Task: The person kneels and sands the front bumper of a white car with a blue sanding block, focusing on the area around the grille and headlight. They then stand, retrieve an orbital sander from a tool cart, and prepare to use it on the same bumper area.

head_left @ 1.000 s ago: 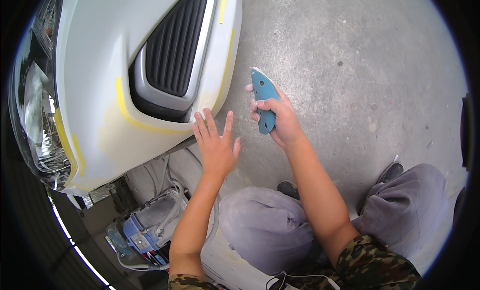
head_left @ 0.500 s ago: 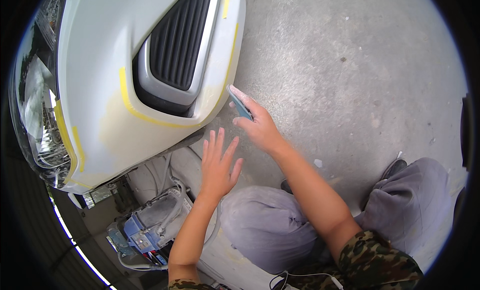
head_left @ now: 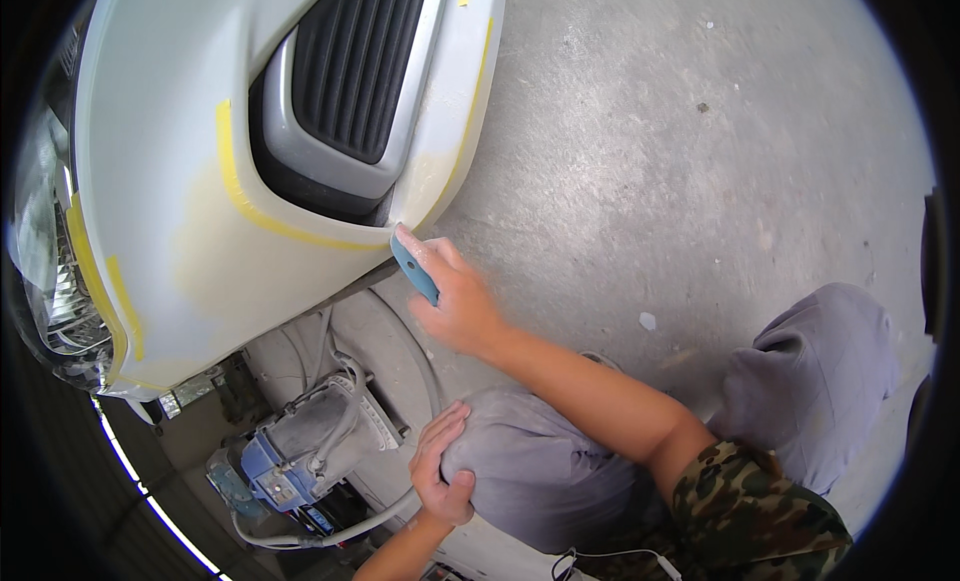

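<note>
My right hand [head_left: 462,306] grips a thin blue sanding block [head_left: 413,266] with small holes in it. The block's tip is at the lower corner of a white car bumper [head_left: 150,181], just below the black ribbed grille insert [head_left: 350,76]; whether it presses on the surface I cannot tell. Pale dust coats my index finger. Yellow masking tape [head_left: 262,219] curves around the grille opening, and a cream patch shows on the paint beneath it. My left hand [head_left: 440,471] lies over my knee [head_left: 545,451] in grey trousers, holding nothing.
A blue and grey machine [head_left: 290,461] with hoses [head_left: 425,366] stands on the floor below the bumper. The car's headlight [head_left: 60,281] is at the far left, edged with tape. Grey concrete floor [head_left: 650,161] stretches to the right. A white cable [head_left: 640,553] hangs near my lap.
My right hand has moved down and left with the sanding block, from the bumper's outer edge to its lower corner. My left hand has dropped from the air onto my knee.
</note>
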